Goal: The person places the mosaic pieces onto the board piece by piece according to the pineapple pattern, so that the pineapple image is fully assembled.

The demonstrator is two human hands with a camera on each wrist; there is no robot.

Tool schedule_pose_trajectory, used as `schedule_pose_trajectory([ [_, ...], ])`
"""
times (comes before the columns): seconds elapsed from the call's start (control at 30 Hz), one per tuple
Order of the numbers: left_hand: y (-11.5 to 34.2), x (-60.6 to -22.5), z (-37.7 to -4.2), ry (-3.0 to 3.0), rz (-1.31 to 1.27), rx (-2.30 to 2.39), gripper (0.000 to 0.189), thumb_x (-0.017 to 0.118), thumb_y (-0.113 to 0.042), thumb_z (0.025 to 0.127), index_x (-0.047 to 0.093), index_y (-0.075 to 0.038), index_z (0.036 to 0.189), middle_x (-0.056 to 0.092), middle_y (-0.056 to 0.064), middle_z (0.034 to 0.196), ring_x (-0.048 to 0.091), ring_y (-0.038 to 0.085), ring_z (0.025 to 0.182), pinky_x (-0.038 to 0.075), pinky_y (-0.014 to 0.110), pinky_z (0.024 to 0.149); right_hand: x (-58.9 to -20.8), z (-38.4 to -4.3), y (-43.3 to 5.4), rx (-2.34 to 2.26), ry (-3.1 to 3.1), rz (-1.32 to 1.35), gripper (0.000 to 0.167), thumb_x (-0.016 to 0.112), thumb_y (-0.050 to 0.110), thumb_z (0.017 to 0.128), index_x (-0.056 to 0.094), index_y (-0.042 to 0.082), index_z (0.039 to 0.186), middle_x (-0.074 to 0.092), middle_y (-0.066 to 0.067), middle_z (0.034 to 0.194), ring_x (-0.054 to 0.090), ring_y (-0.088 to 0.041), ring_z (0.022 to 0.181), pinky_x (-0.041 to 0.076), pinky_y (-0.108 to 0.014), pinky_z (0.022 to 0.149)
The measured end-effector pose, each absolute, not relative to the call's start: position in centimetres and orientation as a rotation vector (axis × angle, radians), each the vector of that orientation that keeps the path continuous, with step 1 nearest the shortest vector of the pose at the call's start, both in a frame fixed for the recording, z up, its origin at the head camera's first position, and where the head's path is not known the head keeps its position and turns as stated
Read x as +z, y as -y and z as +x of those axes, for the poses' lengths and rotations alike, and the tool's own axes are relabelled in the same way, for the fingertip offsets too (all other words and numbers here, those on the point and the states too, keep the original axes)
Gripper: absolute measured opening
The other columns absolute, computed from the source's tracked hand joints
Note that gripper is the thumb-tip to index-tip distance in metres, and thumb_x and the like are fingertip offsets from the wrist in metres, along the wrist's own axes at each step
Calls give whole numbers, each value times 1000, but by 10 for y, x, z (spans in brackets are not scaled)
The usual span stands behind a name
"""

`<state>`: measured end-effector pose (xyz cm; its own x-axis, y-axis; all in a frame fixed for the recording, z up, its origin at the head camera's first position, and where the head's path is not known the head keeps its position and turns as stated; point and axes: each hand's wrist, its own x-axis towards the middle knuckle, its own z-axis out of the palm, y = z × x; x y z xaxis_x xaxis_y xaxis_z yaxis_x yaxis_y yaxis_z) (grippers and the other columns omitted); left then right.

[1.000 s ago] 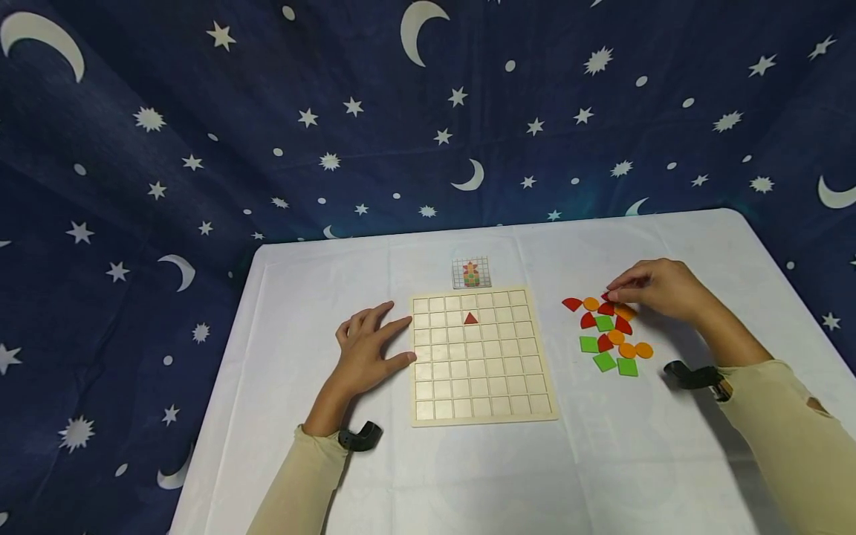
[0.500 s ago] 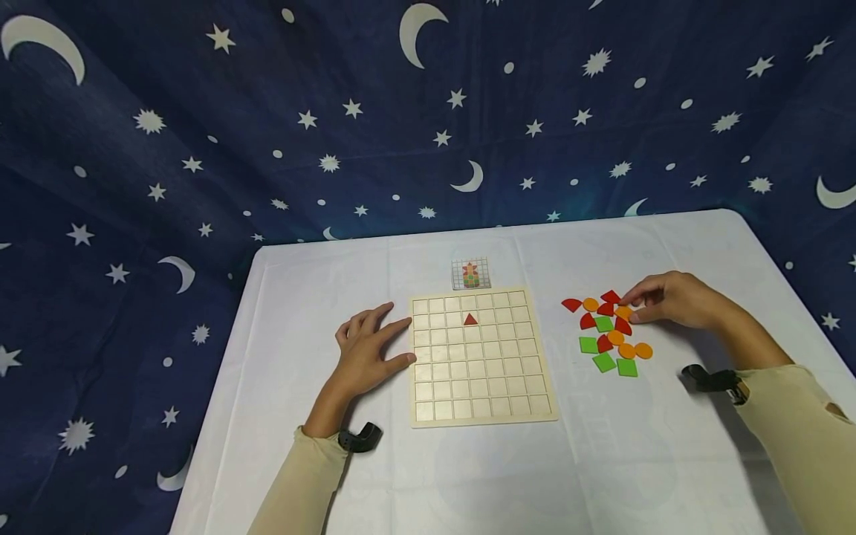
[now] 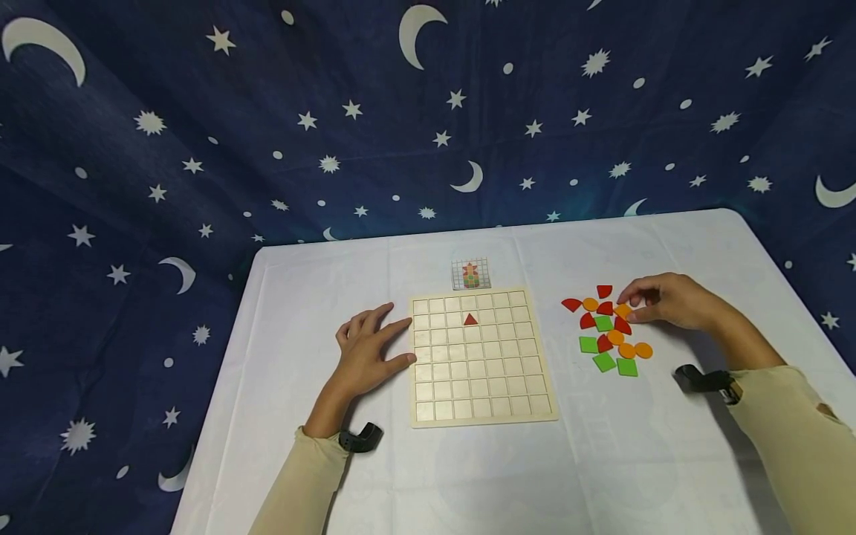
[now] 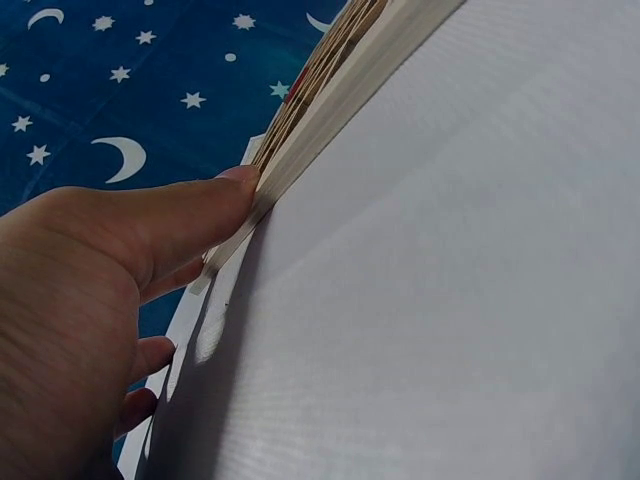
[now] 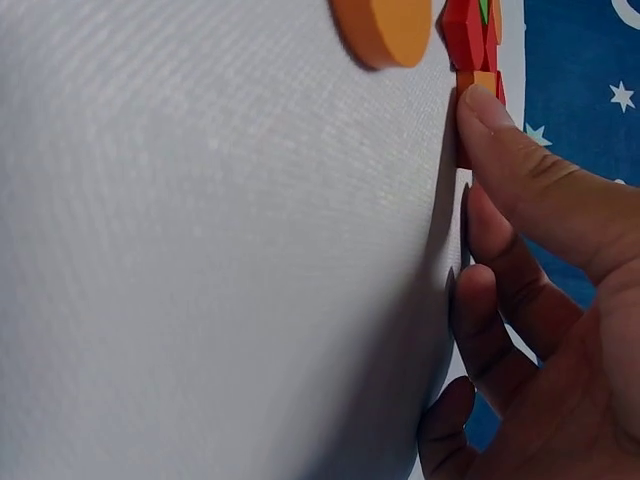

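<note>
A pale wooden grid board (image 3: 481,371) lies flat on the table, with one red triangle (image 3: 471,319) in an upper cell. My left hand (image 3: 366,355) rests at the board's left edge, fingers spread; in the left wrist view its thumb (image 4: 205,210) touches the board's side (image 4: 330,110). Over at the pile of flat pieces, my right hand (image 3: 678,301) pinches an orange square (image 3: 623,311) between thumb and index finger. Its thumb (image 5: 520,160) covers part of that square in the right wrist view. Beside it lie red quarter circles (image 3: 605,290) and green squares (image 3: 627,368).
Orange discs (image 3: 643,350) lie at the near side of the pile. A small card (image 3: 471,273) with a coloured grid picture stands or lies just beyond the board. A white cloth (image 3: 481,483) covers the table, and a dark starry curtain (image 3: 374,186) hangs behind it.
My right hand has let go of a red quarter circle at the top of the pile and moved slightly nearer, onto the orange square. The left hand has stayed still.
</note>
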<state>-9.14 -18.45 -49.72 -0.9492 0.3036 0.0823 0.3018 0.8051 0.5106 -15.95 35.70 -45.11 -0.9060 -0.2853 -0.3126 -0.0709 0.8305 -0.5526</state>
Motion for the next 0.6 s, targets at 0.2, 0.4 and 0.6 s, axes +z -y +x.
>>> schedule_pose_trajectory([
  [0.2,185,-497,-91,-2983,498,828,63,75,-53,86,62,-28,143,37,7,163,30,34,144,11,64,109,-450,-159,-356,-769,-2632,-271,25,85,17,83,74,14,106,63,-3,92,49,-22,89,41,-27,71],
  [0.4,184,-497,-92,-2979,493,824,63,74,-53,86,62,-29,143,36,7,164,30,34,145,10,64,110,-446,-160,-357,-804,-2627,-247,18,83,15,86,74,13,102,64,-3,86,52,-21,85,44,-28,72],
  [0.6,184,-497,-91,-2979,494,831,63,75,-53,86,62,-28,143,36,7,164,30,35,145,10,64,110,-442,-157,-348,-901,-2635,-251,21,76,16,93,75,9,113,73,-9,103,57,-19,84,52,-25,69],
])
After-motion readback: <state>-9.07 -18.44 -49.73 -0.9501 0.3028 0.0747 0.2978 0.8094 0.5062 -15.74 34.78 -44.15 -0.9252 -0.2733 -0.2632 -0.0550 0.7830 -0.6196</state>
